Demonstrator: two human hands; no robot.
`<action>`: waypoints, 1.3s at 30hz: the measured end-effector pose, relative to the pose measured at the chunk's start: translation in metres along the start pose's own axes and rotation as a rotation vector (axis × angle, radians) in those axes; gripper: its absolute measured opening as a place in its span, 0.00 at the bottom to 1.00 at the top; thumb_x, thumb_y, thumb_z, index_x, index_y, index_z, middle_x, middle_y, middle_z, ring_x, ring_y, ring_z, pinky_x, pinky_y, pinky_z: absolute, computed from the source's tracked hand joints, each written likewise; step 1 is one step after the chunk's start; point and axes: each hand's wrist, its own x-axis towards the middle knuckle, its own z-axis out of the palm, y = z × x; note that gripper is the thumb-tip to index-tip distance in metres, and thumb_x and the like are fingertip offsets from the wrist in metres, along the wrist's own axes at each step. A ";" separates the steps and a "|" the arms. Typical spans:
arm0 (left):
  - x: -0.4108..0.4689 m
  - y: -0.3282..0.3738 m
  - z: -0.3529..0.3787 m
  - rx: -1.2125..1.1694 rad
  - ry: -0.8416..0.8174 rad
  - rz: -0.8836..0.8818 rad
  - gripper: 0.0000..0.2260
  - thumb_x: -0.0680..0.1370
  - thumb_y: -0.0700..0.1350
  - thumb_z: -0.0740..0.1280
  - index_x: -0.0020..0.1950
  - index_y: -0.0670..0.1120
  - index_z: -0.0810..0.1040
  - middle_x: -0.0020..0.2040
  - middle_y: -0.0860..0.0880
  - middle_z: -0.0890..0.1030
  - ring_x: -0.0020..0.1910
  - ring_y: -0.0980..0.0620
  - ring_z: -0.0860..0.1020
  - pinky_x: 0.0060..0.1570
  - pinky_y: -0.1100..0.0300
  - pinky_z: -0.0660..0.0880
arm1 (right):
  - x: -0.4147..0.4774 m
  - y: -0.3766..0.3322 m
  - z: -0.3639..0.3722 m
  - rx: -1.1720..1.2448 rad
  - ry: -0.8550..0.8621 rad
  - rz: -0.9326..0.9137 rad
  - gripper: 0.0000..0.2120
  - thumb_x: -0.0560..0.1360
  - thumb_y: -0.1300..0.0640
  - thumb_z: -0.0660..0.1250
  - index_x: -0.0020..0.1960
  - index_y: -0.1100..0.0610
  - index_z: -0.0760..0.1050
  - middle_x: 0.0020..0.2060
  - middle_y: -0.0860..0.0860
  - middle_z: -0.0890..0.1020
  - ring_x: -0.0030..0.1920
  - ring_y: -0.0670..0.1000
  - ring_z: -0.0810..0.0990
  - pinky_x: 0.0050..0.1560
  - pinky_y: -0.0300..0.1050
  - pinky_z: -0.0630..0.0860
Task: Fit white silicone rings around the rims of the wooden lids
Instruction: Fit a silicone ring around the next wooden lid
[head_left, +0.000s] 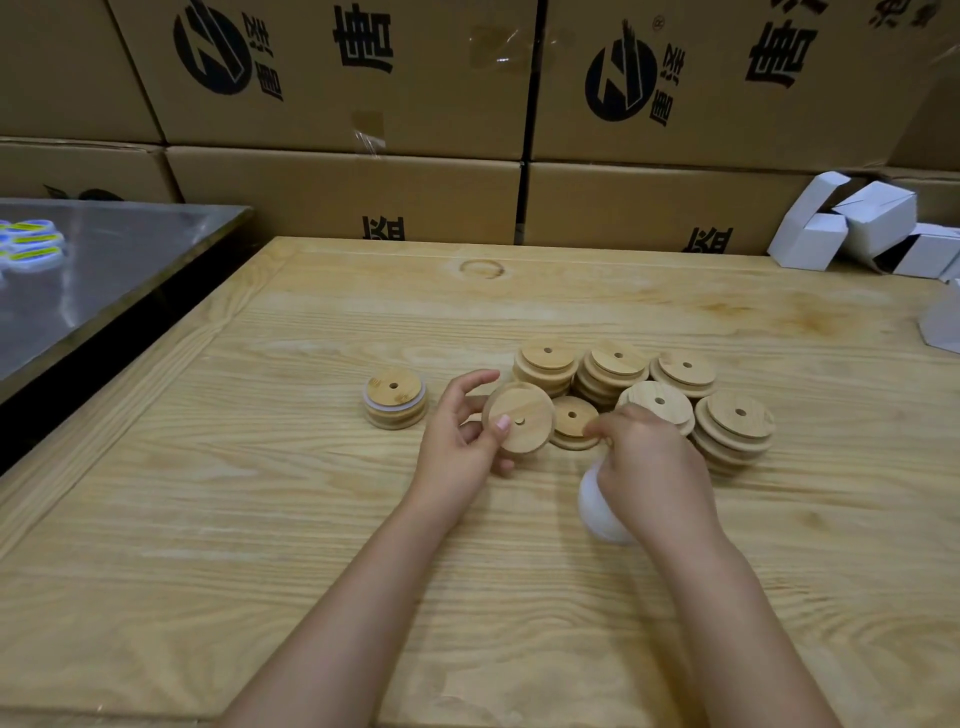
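My left hand (460, 441) holds a round wooden lid (519, 418) with a small centre hole, tilted up off the table, thumb on its face. My right hand (649, 462) is curled beside it and grips a white silicone ring (597, 512) that hangs blurred below the palm. A single lid (574, 422) lies flat between the hands. Several stacks of bare lids (618, 371) stand behind and to the right. To the left stands a short stack (395, 400) whose top lid wears a white ring.
The wooden table (311, 519) carries everything. White folded cartons (862, 223) lie at the back right. A metal table (104, 270) with small round items stands at the left. Brown cardboard boxes (343, 197) wall off the back.
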 end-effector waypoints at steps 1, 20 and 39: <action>0.000 0.000 0.000 0.001 -0.006 -0.009 0.18 0.77 0.32 0.64 0.57 0.54 0.72 0.46 0.49 0.77 0.39 0.55 0.80 0.30 0.60 0.79 | 0.000 0.003 -0.002 -0.069 -0.059 0.039 0.18 0.70 0.68 0.60 0.54 0.54 0.79 0.51 0.49 0.78 0.50 0.55 0.77 0.42 0.46 0.75; -0.001 0.002 0.002 0.057 -0.039 -0.018 0.16 0.76 0.31 0.64 0.54 0.52 0.74 0.49 0.46 0.77 0.43 0.50 0.80 0.32 0.58 0.80 | 0.000 0.003 -0.009 0.006 0.027 -0.041 0.07 0.71 0.61 0.61 0.46 0.52 0.74 0.42 0.45 0.78 0.41 0.50 0.74 0.32 0.43 0.64; -0.008 0.008 -0.002 0.152 -0.063 0.159 0.06 0.70 0.44 0.70 0.46 0.48 0.79 0.42 0.48 0.81 0.40 0.52 0.80 0.34 0.48 0.79 | 0.000 -0.021 0.015 0.778 0.191 -0.004 0.06 0.71 0.60 0.72 0.40 0.50 0.79 0.47 0.42 0.77 0.53 0.41 0.76 0.48 0.38 0.71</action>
